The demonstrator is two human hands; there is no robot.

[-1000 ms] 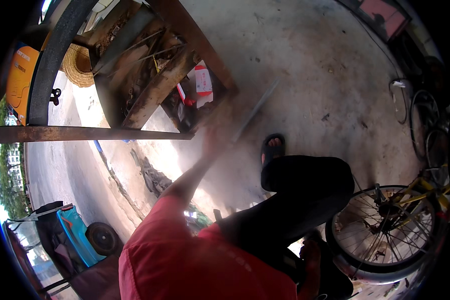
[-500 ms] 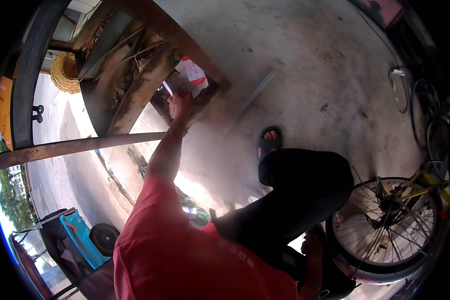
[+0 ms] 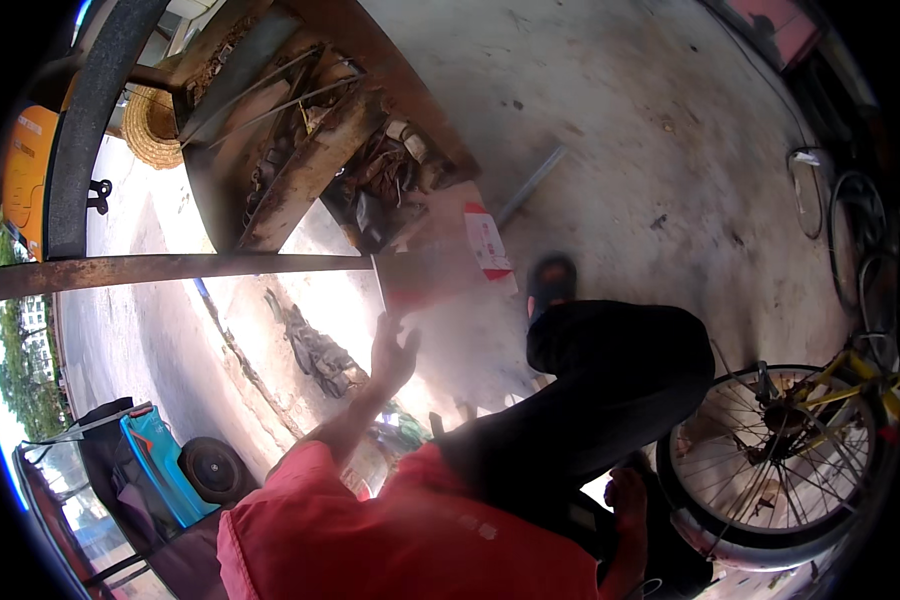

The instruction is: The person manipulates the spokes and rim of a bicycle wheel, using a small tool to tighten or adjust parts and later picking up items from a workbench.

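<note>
While the rusty metal rack (image 3: 310,170) at the floor's upper-left edge stays cluttered with scrap, the bicycle wheel (image 3: 780,460) stands at the lower right, apparently unfinished. A red-and-white flat packet (image 3: 440,265), motion-blurred, sits just above the raised left hand (image 3: 392,350); its fingers look loosely spread, touching the packet's lower edge. The right hand (image 3: 625,500) rests low beside the wheel; its fingers cannot be made out.

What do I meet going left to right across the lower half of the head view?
Teal blue cart → small black wheel → raised left hand → black-trousered bent knee → spoked bicycle wheel → yellow bicycle frame.
</note>
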